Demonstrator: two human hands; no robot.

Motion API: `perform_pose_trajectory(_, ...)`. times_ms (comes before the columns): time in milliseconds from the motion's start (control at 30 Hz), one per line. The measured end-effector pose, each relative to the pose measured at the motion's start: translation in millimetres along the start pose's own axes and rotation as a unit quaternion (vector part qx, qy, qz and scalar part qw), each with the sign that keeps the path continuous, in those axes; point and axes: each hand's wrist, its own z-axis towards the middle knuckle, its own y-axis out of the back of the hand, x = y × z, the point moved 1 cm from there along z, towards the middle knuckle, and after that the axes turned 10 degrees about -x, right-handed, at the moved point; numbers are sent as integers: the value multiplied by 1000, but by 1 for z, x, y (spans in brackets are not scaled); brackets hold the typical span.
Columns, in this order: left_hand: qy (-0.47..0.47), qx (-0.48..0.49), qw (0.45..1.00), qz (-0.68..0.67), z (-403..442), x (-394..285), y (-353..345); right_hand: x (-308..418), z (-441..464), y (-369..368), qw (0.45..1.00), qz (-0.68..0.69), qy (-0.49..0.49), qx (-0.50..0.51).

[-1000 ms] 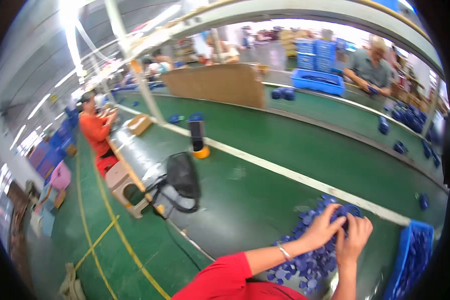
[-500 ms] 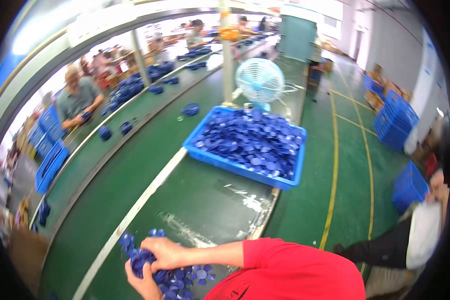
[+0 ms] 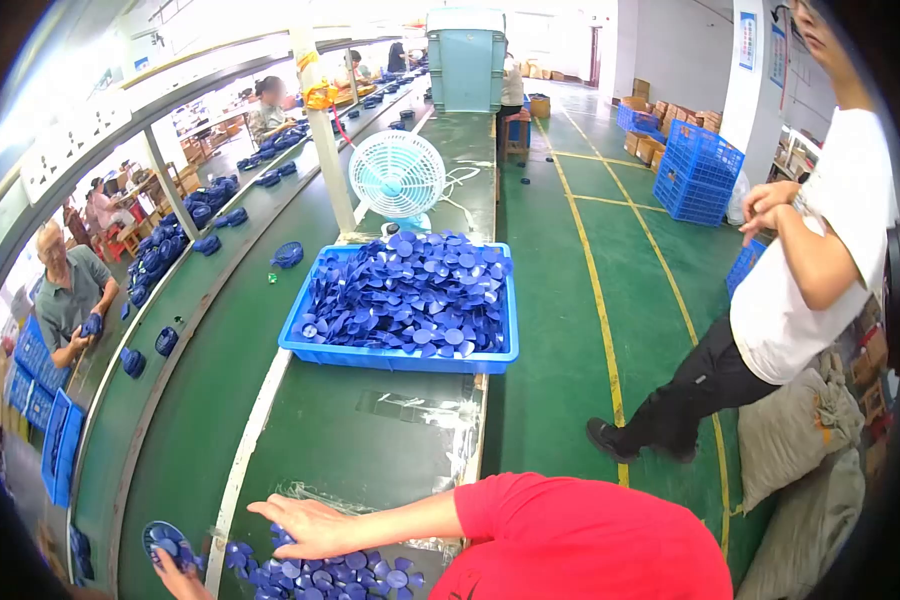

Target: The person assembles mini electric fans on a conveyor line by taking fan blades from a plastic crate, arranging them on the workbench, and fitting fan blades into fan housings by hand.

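My left hand [image 3: 180, 578], at the bottom left, grips a round blue fan housing [image 3: 166, 540] with its open face turned up; a paler disc-like shape shows inside. It is over the green belt, left of the white strip. My right hand [image 3: 308, 527] is stretched out above a pile of loose blue fan blades [image 3: 335, 578], fingers apart. One blade shows just under its fingers; whether they touch it, I cannot tell.
A blue tray [image 3: 400, 362] heaped with fan blades stands ahead, with a light-blue desk fan [image 3: 397, 180] behind. Blue housings [image 3: 133, 362] lie on the belt. A co-worker [image 3: 70, 290] sits at left; a person in a white shirt [image 3: 810, 240] stands at right.
My hands were together around the blue housing; now they are apart, the left carrying it leftward over the belt, the right opened over the blades. The view has turned, showing the person at right more fully.
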Motion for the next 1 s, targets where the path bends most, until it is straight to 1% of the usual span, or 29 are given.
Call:
perform_pose_trajectory(33,-93,-54,984,139,20,12,13,-11,-7,1,1000,-10,6,-8)
perform_pose_trajectory(67,-184,-107,938,273,48,38,36,-20,-15,3,1000,-20,11,-14)
perform_pose_trajectory(100,-268,-160,862,400,76,60,51,-22,-24,13,1000,-4,4,-5)
perform_pose_trajectory(133,-272,-124,895,331,103,83,51,-27,-37,19,998,42,18,-37)
perform_pose_trajectory(167,-270,-96,919,270,121,110,72,-35,-50,26,997,-4,30,-67)
perform_pose_trajectory(200,-166,-13,963,214,76,75,45,-23,-58,46,997,12,-56,-60)
perform_pose_trajectory(233,-186,7,962,201,52,68,36,-25,-71,54,993,-27,-11,-119)
perform_pose_trajectory(267,-172,5,955,241,32,59,32,-26,-83,61,990,-42,-84,-106)
perform_pose_trajectory(300,-202,23,952,228,5,50,25,-35,-96,62,988,-93,-29,-123)
perform_pose_trajectory(333,-244,69,928,275,-17,42,26,-41,-108,62,981,-101,16,-163)
perform_pose_trajectory(400,-222,82,924,299,-58,33,21,-36,-127,70,986,-98,-16,-136)
perform_pose_trajectory(467,-249,130,897,341,-80,28,23,-36,-141,70,978,-154,10,-140)
perform_pose_trajectory(533,-259,165,896,319,-91,28,22,-42,-149,68,978,-155,18,-139)
perform_pose_trajectory(567,-256,169,900,310,-95,27,19,-34,-146,70,981,-137,-3,-138)
perform_pose_trajectory(600,-259,182,896,310,-96,25,17,-32,-143,70,978,-146,15,-149)
perform_pose_trajectory(667,-246,201,901,294,-96,23,8,-26,-137,73,980,-132,-4,-147)
perform_pose_trajectory(733,-253,233,895,283,-95,20,-4,-26,-132,76,977,-140,0,-159)
perform_pose_trajectory(800,-259,269,885,278,-96,16,-23,-20,-129,82,977,-123,-12,-177)
perform_pose_trajectory(933,-275,338,857,275,-110,-1,-68,-22,-130,108,970,-144,-17,-196)
perform_pose_trajectory(1000,-287,378,839,267,-112,-5,-95,-29,-129,130,956,-205,-13,-210)
